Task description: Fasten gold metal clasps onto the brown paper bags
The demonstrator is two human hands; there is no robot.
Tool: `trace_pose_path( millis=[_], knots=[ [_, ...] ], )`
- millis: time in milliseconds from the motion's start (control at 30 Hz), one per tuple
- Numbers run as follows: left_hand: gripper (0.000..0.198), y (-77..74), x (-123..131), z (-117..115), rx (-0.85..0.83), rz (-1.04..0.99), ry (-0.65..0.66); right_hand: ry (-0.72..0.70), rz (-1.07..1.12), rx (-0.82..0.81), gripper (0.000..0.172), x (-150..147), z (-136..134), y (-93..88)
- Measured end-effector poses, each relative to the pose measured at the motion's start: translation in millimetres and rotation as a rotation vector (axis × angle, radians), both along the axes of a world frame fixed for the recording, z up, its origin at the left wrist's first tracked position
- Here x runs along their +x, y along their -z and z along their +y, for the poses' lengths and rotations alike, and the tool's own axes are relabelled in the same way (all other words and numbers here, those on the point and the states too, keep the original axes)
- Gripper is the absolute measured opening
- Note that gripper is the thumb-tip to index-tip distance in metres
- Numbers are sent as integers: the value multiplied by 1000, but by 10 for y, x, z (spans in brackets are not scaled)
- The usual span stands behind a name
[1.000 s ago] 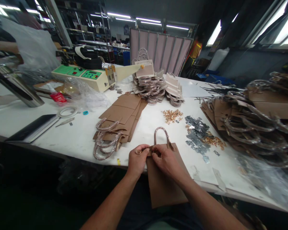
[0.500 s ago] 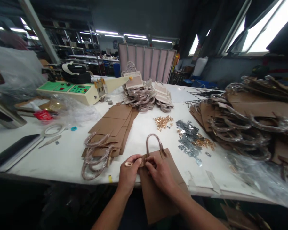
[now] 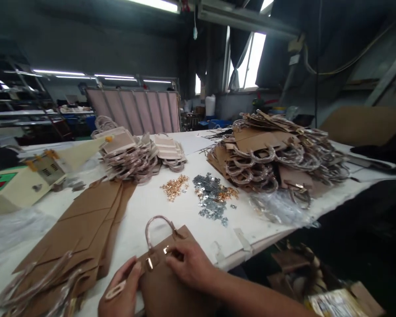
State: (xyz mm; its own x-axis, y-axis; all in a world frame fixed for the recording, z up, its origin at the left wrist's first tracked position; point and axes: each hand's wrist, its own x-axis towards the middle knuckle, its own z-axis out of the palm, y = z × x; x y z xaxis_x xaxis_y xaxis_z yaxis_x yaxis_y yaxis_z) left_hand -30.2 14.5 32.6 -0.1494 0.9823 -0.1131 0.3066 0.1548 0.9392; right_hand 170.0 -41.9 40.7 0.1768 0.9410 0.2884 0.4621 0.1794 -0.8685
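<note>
A brown paper bag with a wrapped loop handle lies flat at the table's near edge. My left hand pinches the bag's top left corner, where a loose handle end sticks out. My right hand presses on the bag's top edge next to small gold clips. A heap of gold metal pieces and a heap of silver metal pieces lie just beyond the bag.
A stack of flat brown bags lies to the left. Piles of finished bags with handles stand at the back and at the right. A cream machine with a green panel sits far left. The white table ends at the right.
The view has swung right and up. Both hands stayed on the bag's top edge; the left hand slid lower on the corner, and gold clips now show on the bag.
</note>
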Motion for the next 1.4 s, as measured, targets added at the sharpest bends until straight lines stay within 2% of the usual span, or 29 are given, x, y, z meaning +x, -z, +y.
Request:
trace_pose_path(
  millis=[67, 133, 267, 367, 467, 567, 700, 800, 900, 967, 1033, 1100, 1167, 1267, 1333, 1400],
  knots=[
    [70, -51, 38, -21, 20, 71, 9, 168, -132, 2, 14, 515, -108, -8],
    [73, -131, 92, -54, 14, 167, 19, 367, -261, -71, 12, 1141, -205, -1],
    [75, -236, 213, -101, 25, 270, 51, 586, -360, -193, 26, 2316, -273, 33],
    [76, -174, 272, -70, 116, 310, 83, 637, -429, -284, 34, 2828, -140, 72],
    [74, -53, 278, -11, 235, 400, 95, 647, -465, -372, 31, 3010, 72, 131],
    [67, 8, 250, 7, 371, 445, 105, 640, -488, -435, 27, 3013, 189, 201],
    [51, -83, 272, 3, 610, 516, 190, 587, -518, -446, 24, 3021, 156, 250],
    [33, -237, 411, 51, 773, 619, 339, 568, -513, -411, 21, 3064, 90, 230],
    [27, -384, 638, 138, 809, 678, 541, 537, -471, -329, 22, 2987, -4, 177],
    [31, -453, 795, 211, 760, 771, 704, 496, -429, -272, 24, 2785, -87, 122],
    [31, -494, 925, 294, 666, 875, 854, 387, -265, -243, 25, 2440, -178, 59],
    [24, -514, 1013, 379, 586, 930, 954, 201, 106, -257, 30, 1989, -256, 9],
    [15, -526, 1062, 457, 545, 938, 1008, 64, 346, -275, 35, 1515, -297, -6],
    [11, -558, 1085, 543, 513, 927, 1062, -71, 356, -267, 34, 962, -259, 43],
    [14, -594, 1090, 582, 489, 910, 1097, -84, 294, -254, 25, 770, -182, 96],
    [15, -634, 1100, 613, 456, 886, 1129, -76, 197, -215, 17, 706, -100, 145]
  ],
)
